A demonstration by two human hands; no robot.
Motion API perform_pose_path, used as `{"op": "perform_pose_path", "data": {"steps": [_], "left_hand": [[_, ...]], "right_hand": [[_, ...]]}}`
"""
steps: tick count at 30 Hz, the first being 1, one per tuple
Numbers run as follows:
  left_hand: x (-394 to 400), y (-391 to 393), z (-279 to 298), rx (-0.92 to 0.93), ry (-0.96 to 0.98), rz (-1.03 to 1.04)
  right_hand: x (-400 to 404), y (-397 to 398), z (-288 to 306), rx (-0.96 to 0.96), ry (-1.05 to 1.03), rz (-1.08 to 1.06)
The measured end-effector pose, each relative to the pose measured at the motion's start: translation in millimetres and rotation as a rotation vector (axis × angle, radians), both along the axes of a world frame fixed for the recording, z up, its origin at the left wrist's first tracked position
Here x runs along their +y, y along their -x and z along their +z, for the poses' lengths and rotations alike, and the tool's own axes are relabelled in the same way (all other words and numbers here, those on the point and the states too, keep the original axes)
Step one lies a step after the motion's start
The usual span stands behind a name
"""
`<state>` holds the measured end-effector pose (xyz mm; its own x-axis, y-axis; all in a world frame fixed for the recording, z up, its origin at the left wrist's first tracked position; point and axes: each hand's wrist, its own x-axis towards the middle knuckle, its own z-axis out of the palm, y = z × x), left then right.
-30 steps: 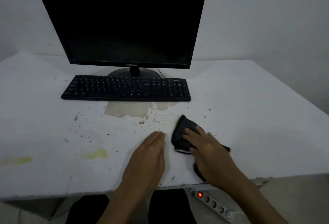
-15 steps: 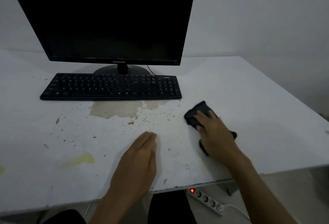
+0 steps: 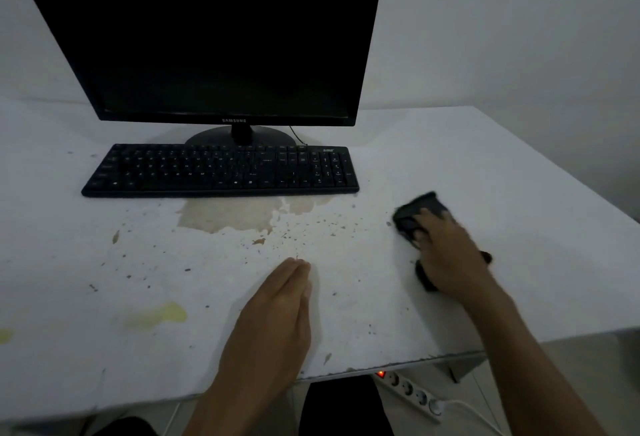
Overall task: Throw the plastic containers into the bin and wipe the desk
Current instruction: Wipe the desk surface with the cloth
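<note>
Wiping step, I'd say: right hand (image 3: 450, 255) pressed flat on dark crumpled cloth (image 3: 417, 215), right of black keyboard (image 3: 221, 170). Left hand (image 3: 273, 317) flat, empty on white desk (image 3: 519, 193). Next: sweep left over brown stain (image 3: 225, 215) (no containers visible).

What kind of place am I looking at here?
Probably a plain office or home computer workstation: a black monitor and keyboard stand on a stained white desk, and a power strip lies on the floor beneath.
</note>
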<state>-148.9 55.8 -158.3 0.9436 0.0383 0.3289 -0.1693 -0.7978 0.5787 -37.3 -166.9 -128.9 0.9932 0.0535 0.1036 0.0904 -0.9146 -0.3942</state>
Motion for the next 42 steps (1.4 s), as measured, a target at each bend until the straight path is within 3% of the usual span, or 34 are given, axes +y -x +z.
{"op": "perform_pose_path", "data": {"steps": [3,9,15,22,26,28,30,35,40,42], "left_hand": [[1,-1,0,0.01,0.006,-0.006],[3,-2,5,-0.004,0.109,-0.015],[8,1,18,-0.037,0.269,-0.034],[26,23,41,-0.086,0.249,-0.002],[54,36,46,-0.083,0.314,0.061],[67,39,47,-0.06,0.371,0.087],[78,42,50,-0.059,0.385,0.122],[102,49,56,-0.076,0.416,0.199],[121,59,51,-0.078,0.371,0.244],[125,61,49,-0.069,0.363,0.244]], "right_hand": [[41,8,-9,-0.025,-0.035,0.294],[68,-7,0,-0.027,-0.01,0.23],[98,43,-17,-0.115,-0.017,0.625],[127,25,-4,-0.049,0.004,0.38],[157,69,-5,-0.109,-0.059,0.612],[169,79,-11,-0.048,-0.128,0.677],[179,68,-14,0.035,-0.181,0.605],[209,41,-5,0.01,-0.285,0.335],[205,75,-8,0.024,-0.24,0.629],[197,68,-9,-0.01,-0.203,0.647]]}}
